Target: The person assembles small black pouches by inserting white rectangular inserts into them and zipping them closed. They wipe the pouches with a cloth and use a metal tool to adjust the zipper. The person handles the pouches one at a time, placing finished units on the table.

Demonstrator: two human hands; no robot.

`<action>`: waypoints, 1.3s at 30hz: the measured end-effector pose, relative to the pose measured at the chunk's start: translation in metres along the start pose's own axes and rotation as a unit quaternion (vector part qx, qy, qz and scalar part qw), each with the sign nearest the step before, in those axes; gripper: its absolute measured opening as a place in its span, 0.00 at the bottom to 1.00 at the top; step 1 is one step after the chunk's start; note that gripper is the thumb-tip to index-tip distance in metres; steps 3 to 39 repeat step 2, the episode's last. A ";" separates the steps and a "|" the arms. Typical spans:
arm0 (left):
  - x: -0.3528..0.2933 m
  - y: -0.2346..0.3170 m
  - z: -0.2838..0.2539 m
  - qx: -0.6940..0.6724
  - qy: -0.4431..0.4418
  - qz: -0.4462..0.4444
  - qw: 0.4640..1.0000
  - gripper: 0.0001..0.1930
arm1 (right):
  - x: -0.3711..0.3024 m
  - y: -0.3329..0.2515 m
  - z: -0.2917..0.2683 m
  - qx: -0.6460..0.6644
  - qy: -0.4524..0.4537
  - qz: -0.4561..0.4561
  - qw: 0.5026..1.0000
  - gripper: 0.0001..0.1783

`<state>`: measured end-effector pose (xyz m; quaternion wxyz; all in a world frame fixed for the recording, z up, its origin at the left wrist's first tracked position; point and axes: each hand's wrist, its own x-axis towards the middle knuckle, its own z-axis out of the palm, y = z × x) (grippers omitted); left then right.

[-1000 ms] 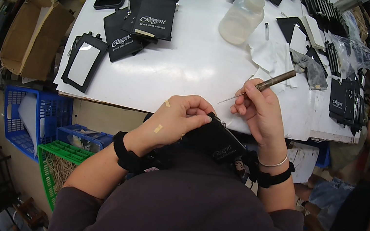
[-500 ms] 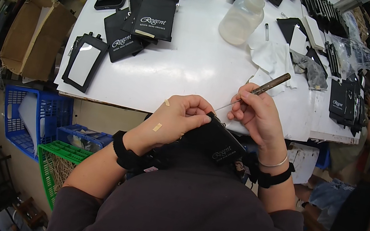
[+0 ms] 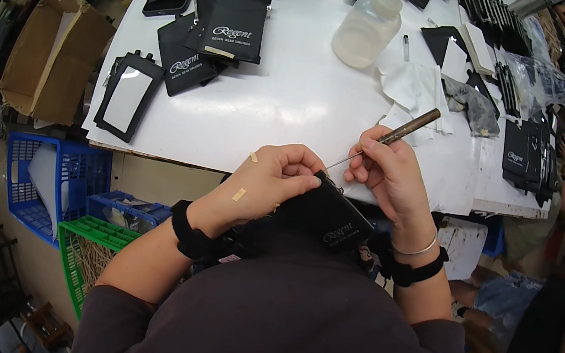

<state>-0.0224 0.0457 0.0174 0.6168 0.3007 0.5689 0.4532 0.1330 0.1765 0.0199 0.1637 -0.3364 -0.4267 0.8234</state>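
Observation:
In front of my body, below the table's near edge, my left hand (image 3: 265, 179) pinches the upper left corner of a flat black pouch (image 3: 338, 215) between thumb and fingers. The pouch is tilted, with pale printing near its lower right end. My right hand (image 3: 397, 176) grips an awl-like tool (image 3: 412, 125) with a brown handle and a thin metal shaft. Its shaft points down and left to the pinched corner, close to my left fingertips. Whether the tip touches the pouch or goes into it is too small to tell.
The white table (image 3: 277, 119) bears black pouches (image 3: 233, 26) at the left, a squeeze bottle (image 3: 369, 29), a white cloth (image 3: 411, 89) and more black pouches (image 3: 528, 155). Left of it stand a cardboard box (image 3: 54, 57), a blue crate (image 3: 34, 170) and a green crate (image 3: 88, 229). People sit at right.
My right hand and the tool have shifted very slightly left. My left hand and the pouch stay nearly still. Someone at the lower right has moved a little.

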 end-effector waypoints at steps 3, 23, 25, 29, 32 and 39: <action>0.000 0.000 0.000 0.007 0.002 0.003 1.000 0.07 | 0.000 -0.002 -0.001 0.011 -0.001 0.005 1.000 0.06; 0.000 0.000 0.000 0.007 0.002 0.003 1.000 0.07 | 0.000 -0.002 -0.001 0.011 -0.001 0.005 1.000 0.06; 0.000 0.000 0.000 0.007 0.002 0.003 1.000 0.07 | 0.000 -0.002 -0.001 0.011 -0.001 0.005 1.000 0.06; 0.000 0.000 0.000 0.007 0.002 0.003 1.000 0.07 | 0.000 -0.002 -0.001 0.011 -0.001 0.005 1.000 0.06; 0.000 0.000 0.000 0.007 0.002 0.003 1.000 0.07 | 0.000 -0.002 -0.001 0.011 -0.001 0.005 1.000 0.06; 0.000 0.000 0.000 0.007 0.002 0.003 1.000 0.07 | 0.000 -0.002 -0.001 0.011 -0.001 0.005 1.000 0.06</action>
